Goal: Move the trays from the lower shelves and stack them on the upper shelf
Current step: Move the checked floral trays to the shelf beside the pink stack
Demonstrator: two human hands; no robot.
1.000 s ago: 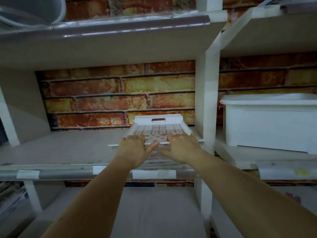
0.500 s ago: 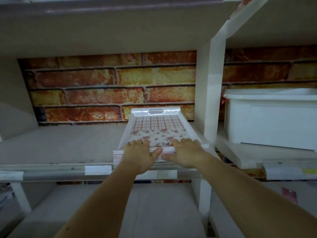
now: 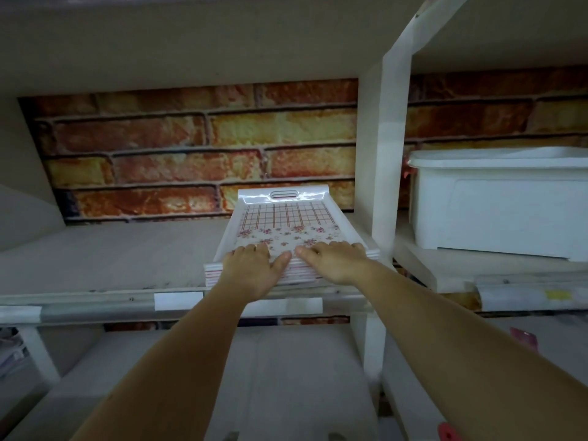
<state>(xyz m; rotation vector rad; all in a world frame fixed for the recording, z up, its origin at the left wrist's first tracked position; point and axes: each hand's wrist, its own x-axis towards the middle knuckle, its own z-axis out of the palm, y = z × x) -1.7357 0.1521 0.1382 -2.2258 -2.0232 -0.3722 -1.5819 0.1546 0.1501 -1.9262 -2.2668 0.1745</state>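
A stack of white trays [image 3: 284,221] with a red check and flower print lies on the upper shelf [image 3: 111,259], at its right end beside the white upright [image 3: 386,186]. The far handle slot faces the brick wall. My left hand [image 3: 251,265] and my right hand [image 3: 334,259] both hold the near rim of the top tray. The fingers lie over the rim into the tray and the thumbs rest against the front edge of the stack, almost touching each other.
A white lidded plastic bin [image 3: 502,205] stands on the neighbouring shelf to the right. Below is a bare lower shelf [image 3: 286,377]. A small pink item [image 3: 523,337] sits at the lower right. The shelf above hangs low over the trays.
The top tray was held raised and tilted a second ago. It has come down flat onto the stack, and my hands stay on its near rim. The view has tipped downward.
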